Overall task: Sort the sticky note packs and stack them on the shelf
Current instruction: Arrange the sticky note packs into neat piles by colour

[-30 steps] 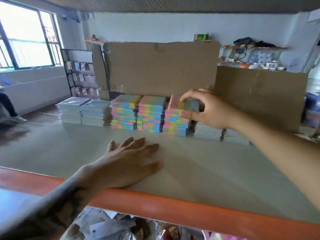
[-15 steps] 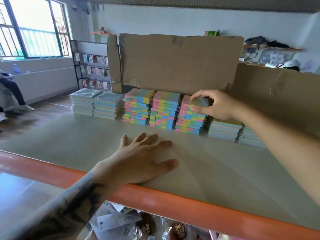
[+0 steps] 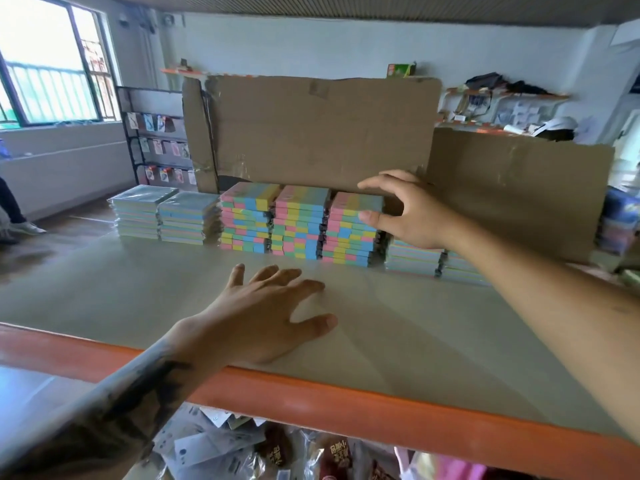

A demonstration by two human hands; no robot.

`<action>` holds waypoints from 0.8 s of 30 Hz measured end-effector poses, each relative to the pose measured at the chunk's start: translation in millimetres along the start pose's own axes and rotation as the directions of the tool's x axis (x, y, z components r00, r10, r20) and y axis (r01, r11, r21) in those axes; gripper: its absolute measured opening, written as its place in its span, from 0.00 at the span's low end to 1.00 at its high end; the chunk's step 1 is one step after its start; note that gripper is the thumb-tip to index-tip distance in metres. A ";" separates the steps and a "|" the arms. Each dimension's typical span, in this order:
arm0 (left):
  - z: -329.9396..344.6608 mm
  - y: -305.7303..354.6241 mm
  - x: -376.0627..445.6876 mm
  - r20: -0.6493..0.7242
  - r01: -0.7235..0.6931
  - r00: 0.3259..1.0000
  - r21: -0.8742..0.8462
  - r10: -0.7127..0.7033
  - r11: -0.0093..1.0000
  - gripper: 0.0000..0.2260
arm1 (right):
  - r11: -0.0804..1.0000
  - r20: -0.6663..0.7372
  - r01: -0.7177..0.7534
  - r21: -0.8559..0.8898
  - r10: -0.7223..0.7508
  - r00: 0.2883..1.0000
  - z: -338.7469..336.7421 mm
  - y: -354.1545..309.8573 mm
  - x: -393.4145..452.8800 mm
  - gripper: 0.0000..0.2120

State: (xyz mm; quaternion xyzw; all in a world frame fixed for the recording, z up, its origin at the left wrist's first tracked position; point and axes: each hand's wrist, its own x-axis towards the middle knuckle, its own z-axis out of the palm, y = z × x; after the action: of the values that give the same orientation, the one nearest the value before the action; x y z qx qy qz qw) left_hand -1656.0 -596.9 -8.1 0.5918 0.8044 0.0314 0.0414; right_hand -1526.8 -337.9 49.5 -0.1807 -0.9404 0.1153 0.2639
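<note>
Two bare forearms, no sleeves visible. Left forearm (image 3: 114,410) carries a dark tattoo (pattern blurred, unreadable). Left hand (image 3: 263,317) and right hand (image 3: 412,213) ungloved, no rings seen.

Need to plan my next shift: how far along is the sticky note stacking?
Done: three multicolour stacks, with pale stacks on either side. In hand: nothing; the right hand is open beside the rightmost multicolour stack, the left hand flat on the shelf. No loose packs are visible.
</note>
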 end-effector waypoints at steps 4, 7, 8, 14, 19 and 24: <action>-4.4 45.1 2.6 -0.050 -0.049 0.998 -0.020 0.048 0.999 0.35 | 0.995 -0.033 -0.020 -0.101 0.016 0.999 -28.4 -6.2 -54.8 0.22; -1.5 96.5 10.1 -0.104 -0.101 0.990 -0.029 0.097 0.994 0.35 | 0.991 0.047 -0.001 -0.130 0.007 0.999 -50.8 8.0 -113.2 0.22; 0.9 116.9 13.3 -0.113 -0.115 0.987 -0.030 0.111 0.993 0.35 | 0.990 0.072 -0.006 -0.142 0.016 0.997 -58.5 17.0 -134.3 0.22; 24.9 257.7 24.1 -0.031 -0.138 0.990 -0.067 0.136 0.988 0.26 | 0.953 0.117 -0.163 -0.256 0.198 0.973 -131.5 98.5 -270.0 0.24; 44.9 366.6 36.8 -0.057 -0.161 0.986 -0.102 0.156 0.982 0.33 | 0.888 0.156 -0.272 -0.370 0.348 0.925 -202.7 167.5 -374.7 0.27; 54.4 459.3 58.4 -0.085 -0.213 0.975 -0.105 0.204 0.971 0.31 | 0.856 0.105 -0.365 -0.367 0.428 0.898 -259.7 221.5 -450.4 0.28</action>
State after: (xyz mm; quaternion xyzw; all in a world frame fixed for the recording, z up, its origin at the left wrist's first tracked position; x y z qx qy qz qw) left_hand -1231.5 -404.3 -18.3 0.6682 0.7356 0.1032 0.0418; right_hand -966.9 -285.6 -7.8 -0.4023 -0.9084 0.0202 0.1122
